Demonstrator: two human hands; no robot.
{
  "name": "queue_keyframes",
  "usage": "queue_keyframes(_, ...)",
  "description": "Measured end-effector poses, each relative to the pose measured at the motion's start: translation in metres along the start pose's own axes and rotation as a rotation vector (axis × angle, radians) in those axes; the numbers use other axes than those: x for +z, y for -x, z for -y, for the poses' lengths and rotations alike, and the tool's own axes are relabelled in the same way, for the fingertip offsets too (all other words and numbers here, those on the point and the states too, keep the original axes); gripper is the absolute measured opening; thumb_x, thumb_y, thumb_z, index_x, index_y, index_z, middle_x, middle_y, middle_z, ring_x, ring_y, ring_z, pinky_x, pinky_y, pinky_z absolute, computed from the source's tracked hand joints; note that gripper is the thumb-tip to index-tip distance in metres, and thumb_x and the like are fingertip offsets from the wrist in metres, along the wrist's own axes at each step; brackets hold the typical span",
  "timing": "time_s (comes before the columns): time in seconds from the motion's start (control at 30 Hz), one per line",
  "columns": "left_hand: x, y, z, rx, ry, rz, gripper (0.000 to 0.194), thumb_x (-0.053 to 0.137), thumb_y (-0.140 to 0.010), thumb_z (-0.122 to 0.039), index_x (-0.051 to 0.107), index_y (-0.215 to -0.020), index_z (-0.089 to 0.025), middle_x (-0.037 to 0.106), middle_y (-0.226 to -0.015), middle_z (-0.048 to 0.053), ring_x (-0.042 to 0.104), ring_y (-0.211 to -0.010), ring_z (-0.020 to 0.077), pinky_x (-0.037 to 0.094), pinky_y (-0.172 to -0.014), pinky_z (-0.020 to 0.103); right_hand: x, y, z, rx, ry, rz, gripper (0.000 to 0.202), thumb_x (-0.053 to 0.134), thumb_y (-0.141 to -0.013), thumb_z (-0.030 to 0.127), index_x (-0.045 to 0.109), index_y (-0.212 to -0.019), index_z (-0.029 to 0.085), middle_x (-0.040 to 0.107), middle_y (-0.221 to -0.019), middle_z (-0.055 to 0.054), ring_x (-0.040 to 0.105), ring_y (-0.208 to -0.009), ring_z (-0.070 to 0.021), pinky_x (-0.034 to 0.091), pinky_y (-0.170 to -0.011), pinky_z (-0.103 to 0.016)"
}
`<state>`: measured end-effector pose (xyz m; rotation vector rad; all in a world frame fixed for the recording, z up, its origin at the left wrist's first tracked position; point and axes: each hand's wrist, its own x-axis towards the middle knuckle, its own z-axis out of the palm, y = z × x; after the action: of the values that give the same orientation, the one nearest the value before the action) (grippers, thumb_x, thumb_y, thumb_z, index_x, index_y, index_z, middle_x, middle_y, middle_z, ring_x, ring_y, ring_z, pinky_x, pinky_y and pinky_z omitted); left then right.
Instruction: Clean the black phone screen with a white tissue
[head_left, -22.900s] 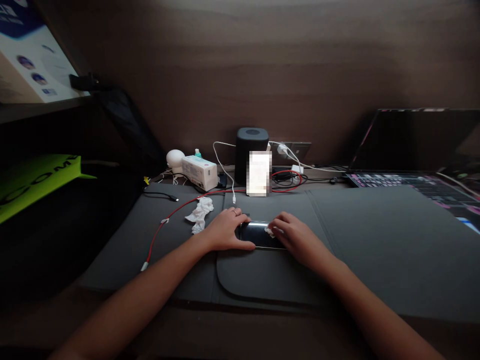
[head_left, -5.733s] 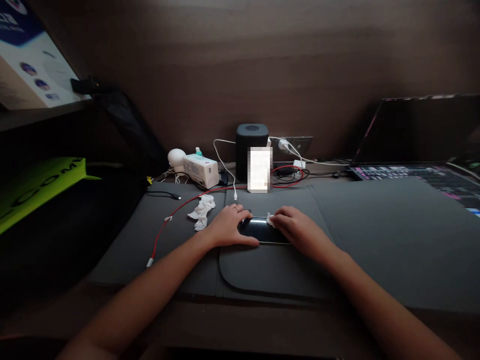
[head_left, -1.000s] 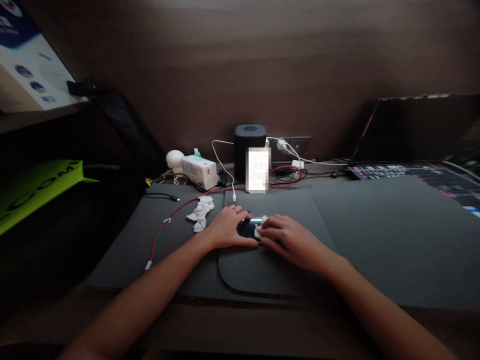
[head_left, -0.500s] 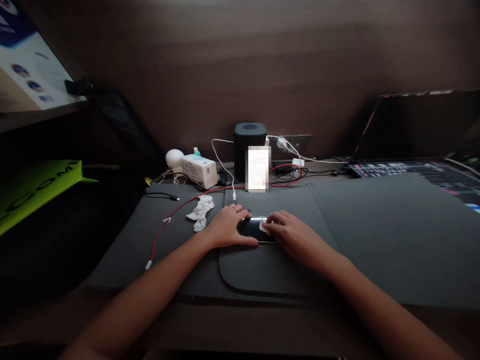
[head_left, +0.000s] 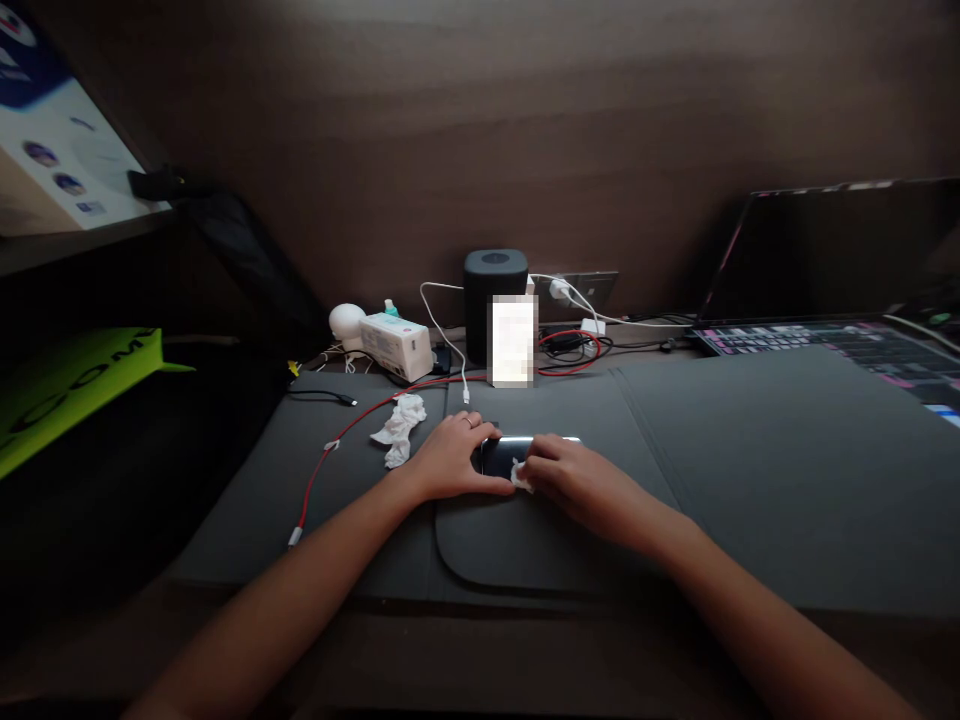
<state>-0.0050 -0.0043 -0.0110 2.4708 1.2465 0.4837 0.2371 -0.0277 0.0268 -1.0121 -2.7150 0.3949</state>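
A dark, glossy phone (head_left: 501, 459) lies flat on the grey mat (head_left: 517, 550). My left hand (head_left: 454, 458) grips its left end, with the thumb along the near edge and the fingers at the far edge. My right hand (head_left: 574, 478) pinches a small piece of white tissue (head_left: 520, 475) against the near part of the phone's screen and covers the right part of the phone. A larger crumpled white tissue (head_left: 402, 432) rests on the mat to the left of my left hand.
Behind the phone stand a black speaker (head_left: 480, 320) and a white box (head_left: 396, 345). A red cable (head_left: 308, 487) curves across the mat's left side. An open laptop (head_left: 840, 260) is at the right, a green item (head_left: 90, 385) at the left.
My right hand has moved slightly left and toward me with the small tissue, from mid-screen to the phone's near edge. My left hand keeps its grip on the phone.
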Motion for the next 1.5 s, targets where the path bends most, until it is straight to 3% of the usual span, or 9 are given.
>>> queue_keyframes(0.13, 0.0, -0.001, 0.0, 0.009, -0.016, 0.006, 0.069, 0.071, -0.068, -0.073, 0.064, -0.115, -0.024, 0.059, -0.106, 0.006, 0.057, -0.102, 0.0281, 0.046, -0.089, 0.04, -0.006, 0.004, -0.008, 0.107, -0.006, -0.022, 0.02, 0.047, -0.097, 0.02, 0.066, -0.091, 0.018, 0.059, -0.093, -0.008, 0.054, -0.074, -0.0178, 0.04, -0.066, -0.027)
queue_keyframes(0.27, 0.0, -0.002, 0.0, 0.029, -0.015, 0.006, 0.068, 0.073, -0.067, -0.072, 0.064, -0.113, -0.023, 0.059, -0.105, 0.006, 0.056, -0.102, 0.0274, 0.046, -0.09, 0.039, -0.008, 0.006, -0.01, 0.078, -0.021, 0.029, 0.02, 0.045, -0.098, 0.021, 0.065, -0.094, 0.019, 0.057, -0.093, -0.007, 0.053, -0.073, -0.0167, 0.039, -0.064, -0.026)
queue_keyframes(0.5, 0.0, -0.002, 0.0, 0.027, -0.028, -0.002, 0.066, 0.071, -0.069, -0.072, 0.063, -0.112, -0.023, 0.06, -0.103, 0.006, 0.057, -0.1, 0.0271, 0.046, -0.088, 0.038, -0.008, 0.007, -0.018, 0.135, -0.01, -0.023, 0.024, 0.044, -0.1, 0.026, 0.063, -0.088, 0.018, 0.055, -0.092, -0.007, 0.054, -0.073, -0.017, 0.042, -0.067, -0.028)
queue_keyframes(0.63, 0.0, -0.003, 0.001, 0.036, -0.034, 0.0, 0.066, 0.072, -0.068, -0.072, 0.063, -0.111, -0.022, 0.06, -0.104, 0.006, 0.057, -0.101, 0.0275, 0.046, -0.09, 0.039, -0.007, 0.009, -0.02, 0.084, -0.1, 0.034, 0.025, 0.043, -0.102, 0.031, 0.064, -0.098, 0.02, 0.056, -0.096, -0.006, 0.056, -0.078, -0.0175, 0.044, -0.07, -0.028)
queue_keyframes(0.87, 0.0, -0.003, 0.0, 0.032, -0.032, -0.002, 0.066, 0.072, -0.068, -0.072, 0.063, -0.112, -0.023, 0.06, -0.104, 0.006, 0.057, -0.1, 0.0272, 0.046, -0.088, 0.038, -0.008, 0.007, -0.017, 0.11, -0.058, -0.014, 0.028, 0.043, -0.101, 0.032, 0.065, -0.091, 0.019, 0.056, -0.092, -0.007, 0.056, -0.075, -0.018, 0.044, -0.068, -0.029)
queue_keyframes(1.17, 0.001, -0.002, 0.001, 0.034, -0.033, -0.004, 0.067, 0.072, -0.068, -0.072, 0.064, -0.113, -0.023, 0.06, -0.105, 0.006, 0.057, -0.102, 0.0274, 0.046, -0.09, 0.039, -0.01, 0.012, -0.02, 0.049, -0.213, 0.085, 0.025, 0.054, -0.097, 0.035, 0.067, -0.115, 0.025, 0.057, -0.113, -0.009, 0.061, -0.091, -0.021, 0.049, -0.082, -0.033)
queue_keyframes(1.33, 0.001, -0.002, 0.0, 0.02, -0.025, -0.006, 0.067, 0.073, -0.067, -0.071, 0.064, -0.113, -0.023, 0.059, -0.105, 0.006, 0.057, -0.103, 0.0283, 0.047, -0.09, 0.039, -0.009, 0.008, -0.012, 0.026, -0.194, 0.085, 0.027, 0.048, -0.099, 0.034, 0.07, -0.112, 0.024, 0.06, -0.11, -0.01, 0.061, -0.088, -0.0217, 0.048, -0.08, -0.033)
queue_keyframes(1.5, 0.0, -0.002, 0.0, 0.027, -0.023, -0.001, 0.067, 0.072, -0.068, -0.072, 0.064, -0.113, -0.023, 0.06, -0.106, 0.006, 0.057, -0.103, 0.0278, 0.046, -0.091, 0.039, -0.01, 0.009, -0.018, 0.049, -0.213, 0.056, 0.033, 0.044, -0.101, 0.041, 0.072, -0.105, 0.024, 0.062, -0.107, -0.009, 0.062, -0.085, -0.0202, 0.048, -0.078, -0.031)
